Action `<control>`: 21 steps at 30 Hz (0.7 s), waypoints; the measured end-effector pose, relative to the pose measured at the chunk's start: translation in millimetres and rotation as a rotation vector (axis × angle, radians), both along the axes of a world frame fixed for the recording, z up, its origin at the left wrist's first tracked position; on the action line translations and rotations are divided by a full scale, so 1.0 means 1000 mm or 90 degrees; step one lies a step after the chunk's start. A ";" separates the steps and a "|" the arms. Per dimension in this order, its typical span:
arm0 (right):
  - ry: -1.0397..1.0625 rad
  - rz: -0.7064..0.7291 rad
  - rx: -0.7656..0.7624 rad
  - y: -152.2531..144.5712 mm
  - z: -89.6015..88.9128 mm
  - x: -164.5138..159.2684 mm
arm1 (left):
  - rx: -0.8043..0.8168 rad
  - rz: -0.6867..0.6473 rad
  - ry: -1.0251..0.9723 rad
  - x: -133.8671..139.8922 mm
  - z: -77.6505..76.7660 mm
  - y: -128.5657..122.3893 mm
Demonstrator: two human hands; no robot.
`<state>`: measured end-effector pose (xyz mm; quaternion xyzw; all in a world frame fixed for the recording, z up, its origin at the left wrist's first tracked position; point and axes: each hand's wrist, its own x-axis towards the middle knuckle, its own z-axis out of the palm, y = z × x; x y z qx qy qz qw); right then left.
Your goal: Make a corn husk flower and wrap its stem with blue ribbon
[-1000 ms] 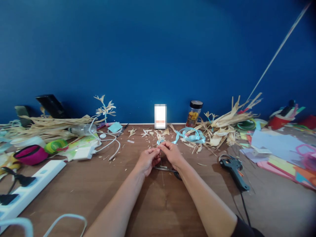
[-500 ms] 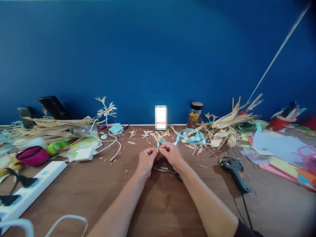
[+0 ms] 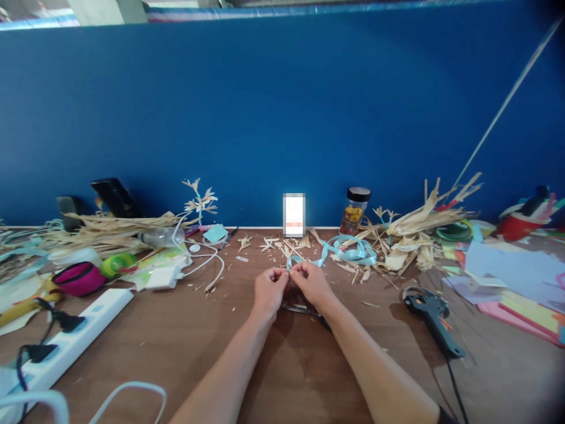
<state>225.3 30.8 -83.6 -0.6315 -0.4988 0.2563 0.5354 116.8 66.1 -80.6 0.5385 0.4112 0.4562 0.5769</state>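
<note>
My left hand [image 3: 269, 291] and my right hand [image 3: 312, 285] meet above the middle of the table, thumbs and fingertips pinched together. Between them they hold a light blue ribbon [image 3: 324, 253], whose length runs off to a loose coil at the right. Any stem or wire inside the pinch is too small to make out. Just beyond the fingertips lie dry husk scraps [image 3: 289, 247]. A pair of scissors [image 3: 301, 309] rests on the table under my hands, partly covered by my right wrist.
A glue gun [image 3: 435, 321] with a cord lies at right, near coloured paper [image 3: 516, 271]. Dry husks [image 3: 412, 235] and a jar [image 3: 354, 211] stand farther back. At left are a power strip [image 3: 83, 335], a white charger [image 3: 163, 277] and a husk flower stem [image 3: 200, 203].
The camera has tilted up and turned slightly left, so the blue partition's top edge shows and the table things appear farther right. Both hands keep their pinch on the ribbon.
</note>
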 end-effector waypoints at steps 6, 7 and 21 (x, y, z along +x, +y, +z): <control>0.035 -0.019 -0.022 0.000 0.000 -0.003 | 0.051 -0.010 0.027 0.000 -0.005 0.000; 0.036 -0.024 -0.025 0.000 0.000 -0.003 | 0.063 -0.011 0.038 0.000 -0.005 0.000; 0.027 -0.037 -0.051 -0.003 0.010 -0.003 | 0.342 0.027 0.228 0.001 -0.001 -0.011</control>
